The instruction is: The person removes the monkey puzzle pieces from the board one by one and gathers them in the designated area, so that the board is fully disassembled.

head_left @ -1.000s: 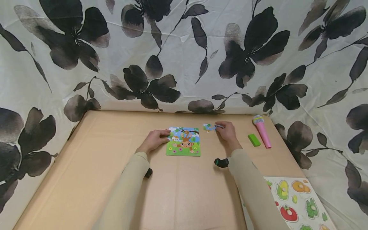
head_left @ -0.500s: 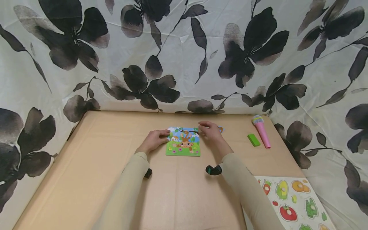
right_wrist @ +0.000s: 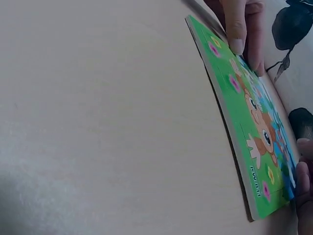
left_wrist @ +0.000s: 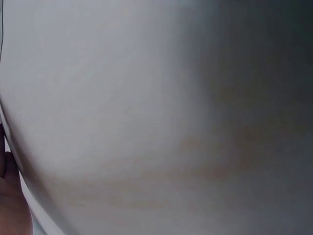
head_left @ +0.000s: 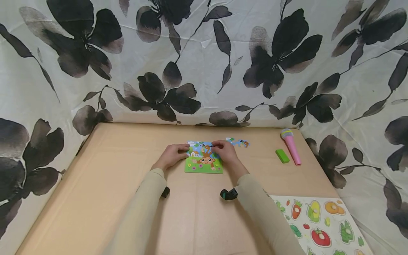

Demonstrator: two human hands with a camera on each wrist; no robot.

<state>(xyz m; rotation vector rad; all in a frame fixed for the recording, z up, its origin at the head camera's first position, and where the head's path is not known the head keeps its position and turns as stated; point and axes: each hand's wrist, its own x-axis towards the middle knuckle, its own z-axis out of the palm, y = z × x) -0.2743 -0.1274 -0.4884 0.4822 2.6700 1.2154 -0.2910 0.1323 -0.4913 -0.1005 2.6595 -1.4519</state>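
Note:
A jigsaw puzzle [head_left: 204, 168] with a monkey on green and blue lies flat on the brown tabletop. My left hand [head_left: 170, 156] grips its left edge; in the right wrist view the left thumb [right_wrist: 236, 34] lies on top of the puzzle. At the upper right part of the puzzle, my right hand [head_left: 224, 150] pinches a puzzle piece that its fingers mostly hide. Curled right fingers [right_wrist: 304, 181] show at the edge of the right wrist view. Loose puzzle pieces [head_left: 238, 142], blue with a bit of brown, lie just behind the right hand.
To the right lie a green block [head_left: 282, 156] and a pink toy microphone [head_left: 291, 146]. A white sheet with vegetable pictures [head_left: 306, 232] covers the front right corner. Flowered cloth [head_left: 204, 88] hangs behind the tabletop. The left wrist view shows mostly a blurred pale surface.
My right hand has moved left from the loose pieces to the upper right of the puzzle, uncovering the loose pieces. My left hand has stayed at the puzzle's left edge.

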